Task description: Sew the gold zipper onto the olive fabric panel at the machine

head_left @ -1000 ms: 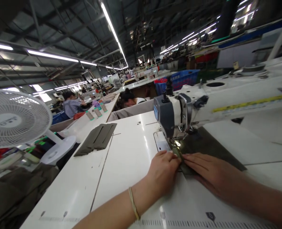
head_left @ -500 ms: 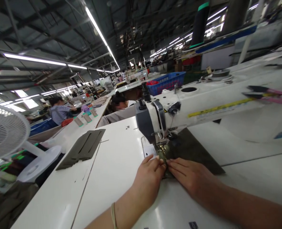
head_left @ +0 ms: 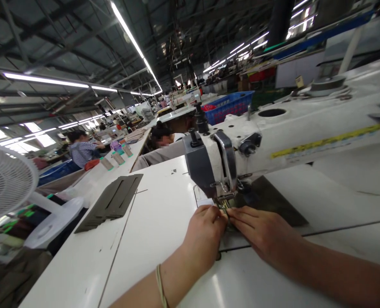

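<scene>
Head view: left hand [head_left: 204, 231] and right hand [head_left: 262, 235], fingers flat, pressed on dark olive fabric [head_left: 270, 201] beneath glossy white sewing machine [head_left: 273, 137].

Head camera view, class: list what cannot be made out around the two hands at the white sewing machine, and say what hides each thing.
- Needle and presser foot: hidden behind the white sewing machine head and the fingertips of the left hand and right hand.
- Near end of the dark olive fabric piece: covered by both hands.
- Each hand's grip on the fabric: unclear, fingers bunched together.
- Yellow printed strip on the machine arm: text blurred.
</scene>
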The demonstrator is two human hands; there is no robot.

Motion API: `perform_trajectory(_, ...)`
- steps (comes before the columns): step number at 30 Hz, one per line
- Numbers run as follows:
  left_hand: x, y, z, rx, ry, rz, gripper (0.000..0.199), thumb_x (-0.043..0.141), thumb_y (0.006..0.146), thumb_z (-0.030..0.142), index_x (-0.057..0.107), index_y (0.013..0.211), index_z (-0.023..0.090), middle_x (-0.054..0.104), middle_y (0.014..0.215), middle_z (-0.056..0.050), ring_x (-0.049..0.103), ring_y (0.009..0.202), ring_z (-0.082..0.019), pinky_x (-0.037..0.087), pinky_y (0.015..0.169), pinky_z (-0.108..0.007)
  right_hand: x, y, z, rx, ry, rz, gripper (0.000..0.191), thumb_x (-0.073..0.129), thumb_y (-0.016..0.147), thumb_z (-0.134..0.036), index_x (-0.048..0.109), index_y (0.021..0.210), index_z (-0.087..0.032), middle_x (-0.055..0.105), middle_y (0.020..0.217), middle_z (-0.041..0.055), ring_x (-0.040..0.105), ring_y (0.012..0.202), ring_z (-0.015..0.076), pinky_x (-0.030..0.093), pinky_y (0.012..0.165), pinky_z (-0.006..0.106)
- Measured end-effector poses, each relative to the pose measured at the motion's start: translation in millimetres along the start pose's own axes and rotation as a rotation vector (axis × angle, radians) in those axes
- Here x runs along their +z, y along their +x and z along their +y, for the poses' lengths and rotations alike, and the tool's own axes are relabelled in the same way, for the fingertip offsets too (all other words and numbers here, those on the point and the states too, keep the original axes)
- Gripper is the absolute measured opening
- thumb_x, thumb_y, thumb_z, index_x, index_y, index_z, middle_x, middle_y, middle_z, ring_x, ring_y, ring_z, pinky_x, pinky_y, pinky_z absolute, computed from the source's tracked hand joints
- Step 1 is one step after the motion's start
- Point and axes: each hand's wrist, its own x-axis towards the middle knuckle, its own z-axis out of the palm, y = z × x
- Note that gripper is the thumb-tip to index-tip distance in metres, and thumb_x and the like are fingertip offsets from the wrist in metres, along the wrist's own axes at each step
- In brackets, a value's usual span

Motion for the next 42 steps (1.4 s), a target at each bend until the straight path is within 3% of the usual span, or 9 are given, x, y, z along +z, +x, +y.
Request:
perform_trajectory(6, -0.9, -3.2, -0.7, -0.084, -0.044, -0.025, 0.013, 0.051, 0.087, 0.010, 0.063, 0.089, 0.014, 0.061, 0.088, -0.009, 0.058, 0.082, -0.021, 0.054, 0.077, -0.034, 2.1, -1.0, 2.5, -0.006, -0.008, -0.014, 0.040, 0.031, 0.083, 0.003, 0.069, 0.088, -0.007, 0.071, 0.090, 0.0104, 0.067, 0.080, 0.0175, 0.058, 0.074, 0.028)
perform_trajectory(9, -5.4, -12.9, 5.6, -0.135, -0.124, 0.018, 0.016, 0.058, 0.083, 0.012, 0.062, 0.098, 0.014, 0.063, 0.102, -0.010, 0.059, 0.098, -0.024, 0.051, 0.090, -0.041, -3.8, -8.9, 1.4, -0.001, -0.029, -0.061, 0.037, 0.032, 0.090, -0.007, 0.069, 0.098, -0.008, 0.070, 0.100, 0.0119, 0.067, 0.088, 0.0166, 0.057, 0.079, 0.027)
perform_trajectory(11, -4.8, -19.9, 9.8, -0.136, -0.150, 0.069, 0.018, 0.059, 0.084, 0.016, 0.061, 0.102, 0.016, 0.064, 0.109, -0.009, 0.057, 0.108, -0.025, 0.041, 0.104, -0.047, -5.5, -15.7, 1.4, -0.028, -0.089, -0.071, 0.037, 0.033, 0.092, -0.011, 0.069, 0.100, -0.008, 0.069, 0.103, 0.0126, 0.067, 0.091, 0.0171, 0.057, 0.079, 0.026)
perform_trajectory(15, 3.1, -25.5, 10.9, -0.071, -0.105, 0.105, 0.012, 0.052, 0.092, 0.023, 0.062, 0.095, 0.017, 0.067, 0.108, -0.008, 0.061, 0.105, -0.020, 0.030, 0.112, -0.046, 0.8, -25.0, 4.0, -0.131, -0.189, -0.062, 0.040, 0.030, 0.091, -0.007, 0.070, 0.095, -0.008, 0.069, 0.103, 0.0119, 0.067, 0.092, 0.0177, 0.057, 0.079, 0.025)
perform_trajectory(21, 2.4, -18.2, 4.3, 0.024, 0.008, 0.070, 0.020, 0.044, 0.096, 0.022, 0.062, 0.095, 0.014, 0.068, 0.104, -0.011, 0.062, 0.105, -0.020, 0.028, 0.112, -0.046, 6.6, -20.7, 10.0, -0.150, -0.202, -0.068, 0.040, 0.030, 0.092, -0.008, 0.070, 0.095, -0.009, 0.069, 0.103, 0.0118, 0.067, 0.091, 0.0171, 0.057, 0.079, 0.025)
perform_trajectory(28, 2.4, -9.0, -2.4, 0.010, 0.045, 0.031, 0.018, 0.047, 0.095, 0.023, 0.062, 0.092, 0.015, 0.068, 0.102, -0.009, 0.063, 0.103, -0.019, 0.034, 0.109, -0.043, 2.6, -5.4, 11.0, -0.075, -0.135, -0.047, 0.043, 0.025, 0.095, -0.011, 0.067, 0.093, -0.004, 0.070, 0.093, 0.0143, 0.069, 0.076, 0.0194, 0.059, 0.064, 0.028)
perform_trajectory(37, 5.7, 1.4, -15.0, -0.003, -0.013, 0.058, 0.013, 0.054, 0.093, 0.022, 0.061, 0.086, 0.014, 0.069, 0.094, -0.006, 0.064, 0.097, -0.019, 0.037, 0.105, -0.039, 5.7, 4.8, 17.0, 0.036, -0.073, -0.054, 0.045, 0.022, 0.098, -0.017, 0.064, 0.085, -0.012, 0.070, 0.083, 0.0121, 0.065, 0.064, 0.0161, 0.051, 0.051, 0.025)
perform_trajectory(42, 10.9, 2.3, -17.0, -0.012, -0.015, 0.098, 0.015, 0.054, 0.092, 0.019, 0.060, 0.079, 0.015, 0.069, 0.090, -0.007, 0.065, 0.093, -0.019, 0.041, 0.100, -0.038, 13.7, 0.7, 22.3, 0.067, -0.058, -0.078, 0.038, 0.027, 0.097, -0.019, 0.064, 0.087, -0.015, 0.069, 0.086, 0.0101, 0.065, 0.067, 0.0168, 0.052, 0.055, 0.027)
